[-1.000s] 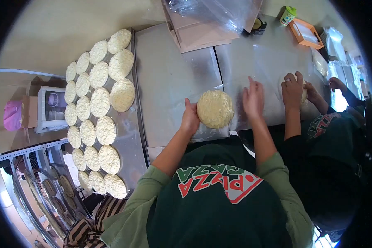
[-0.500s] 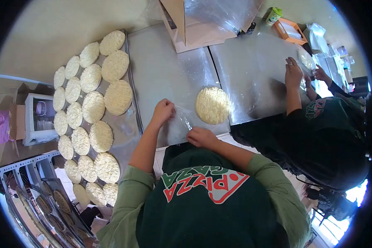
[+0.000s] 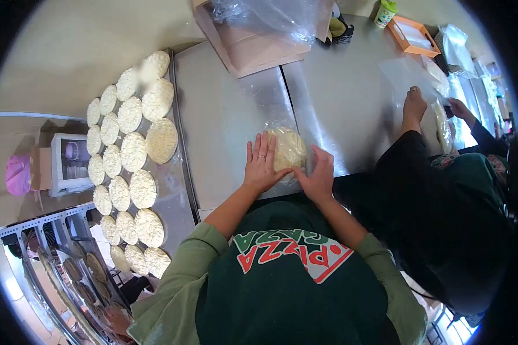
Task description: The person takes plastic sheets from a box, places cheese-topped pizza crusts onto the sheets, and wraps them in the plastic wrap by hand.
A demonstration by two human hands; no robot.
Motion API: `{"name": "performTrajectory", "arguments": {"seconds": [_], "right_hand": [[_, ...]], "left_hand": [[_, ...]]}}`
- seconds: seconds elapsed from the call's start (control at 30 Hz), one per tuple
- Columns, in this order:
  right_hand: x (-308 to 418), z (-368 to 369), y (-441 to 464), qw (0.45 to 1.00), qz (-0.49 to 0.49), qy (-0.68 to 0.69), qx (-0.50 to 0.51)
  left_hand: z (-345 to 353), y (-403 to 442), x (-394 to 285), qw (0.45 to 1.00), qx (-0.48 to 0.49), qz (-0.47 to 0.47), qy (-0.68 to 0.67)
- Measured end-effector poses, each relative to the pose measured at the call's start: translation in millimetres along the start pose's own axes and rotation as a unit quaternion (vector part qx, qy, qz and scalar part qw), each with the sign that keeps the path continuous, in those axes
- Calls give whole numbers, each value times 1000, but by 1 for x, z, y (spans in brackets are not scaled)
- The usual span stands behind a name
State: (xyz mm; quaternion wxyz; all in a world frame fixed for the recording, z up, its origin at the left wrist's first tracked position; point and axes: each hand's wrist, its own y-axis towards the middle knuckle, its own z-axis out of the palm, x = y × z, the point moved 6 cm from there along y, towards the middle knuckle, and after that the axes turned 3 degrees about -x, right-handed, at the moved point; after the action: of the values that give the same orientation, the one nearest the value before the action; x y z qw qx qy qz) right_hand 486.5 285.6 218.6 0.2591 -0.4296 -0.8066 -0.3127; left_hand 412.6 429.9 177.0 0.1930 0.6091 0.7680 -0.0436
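Note:
A round cheese-topped disc (image 3: pixel 290 150) lies inside a clear plastic bag on the metal table, near its front edge. My left hand (image 3: pixel 261 164), with a ring on one finger, lies spread against the left side of the bagged disc. On the right side, my right hand (image 3: pixel 318 174) has its fingers apart, its thumb touching the bag's lower edge near my left thumb. To the left, several more cheese-topped discs (image 3: pixel 133 152) stand in rows on a metal surface (image 3: pixel 175 198).
A cardboard box (image 3: pixel 259 52) with clear plastic stands at the back. At the right, a co-worker's hands (image 3: pixel 414 105) handle a clear bag. An orange tray (image 3: pixel 413 35) and green-lidded cup (image 3: pixel 385 12) are at the back right. A rack (image 3: pixel 69 259) stands lower left.
The disc that lay bare on the table is now inside the clear bag. My hands have moved from the empty bag to either side of the disc. The co-worker's hands have shifted.

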Motion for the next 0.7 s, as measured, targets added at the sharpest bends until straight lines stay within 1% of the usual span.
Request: {"name": "performTrajectory", "arguments": {"seconds": [0.03, 0.13, 0.17, 0.23, 0.27, 0.3, 0.33, 0.4, 0.5, 0.53, 0.57, 0.63, 0.7], "right_hand": [[13, -4, 11, 993, -102, -45, -45], [29, 1, 40, 984, -158, -51, -58], [13, 6, 44, 995, -92, 26, -37], [-28, 21, 40, 983, 43, 178, 2], [-55, 21, 35, 951, 153, 269, -27], [-80, 19, 29, 898, 258, 353, -54], [-90, 11, 29, 896, 270, 346, -70], [-102, -5, 27, 891, 293, 330, -104], [-47, -16, 34, 953, 190, 233, -35], [-18, -15, 31, 986, 56, 155, -5], [10, -11, 21, 994, -79, 71, 25], [38, 8, -10, 961, -259, 25, 92], [38, 25, -31, 949, -274, -28, 151]], "left_hand": [[7, 1, -2, 1000, 23, 7, 15], [9, 4, -7, 999, 14, 28, 44], [10, 4, -8, 998, 26, 30, 40], [2, 9, -14, 998, 48, 34, 30], [3, 10, -11, 998, 43, 34, 14], [5, 12, -7, 999, 38, 34, -4], [6, 13, -6, 999, 32, 35, -22], [8, 15, -5, 998, 38, 48, -10], [3, 17, -9, 997, 57, 55, 13], [1, 17, -10, 996, 63, 53, 21], [7, 17, 1, 997, 59, 17, -54], [18, 18, 23, 976, 53, -52, -206], [-10, 21, 31, 940, -109, -93, -311]]}}
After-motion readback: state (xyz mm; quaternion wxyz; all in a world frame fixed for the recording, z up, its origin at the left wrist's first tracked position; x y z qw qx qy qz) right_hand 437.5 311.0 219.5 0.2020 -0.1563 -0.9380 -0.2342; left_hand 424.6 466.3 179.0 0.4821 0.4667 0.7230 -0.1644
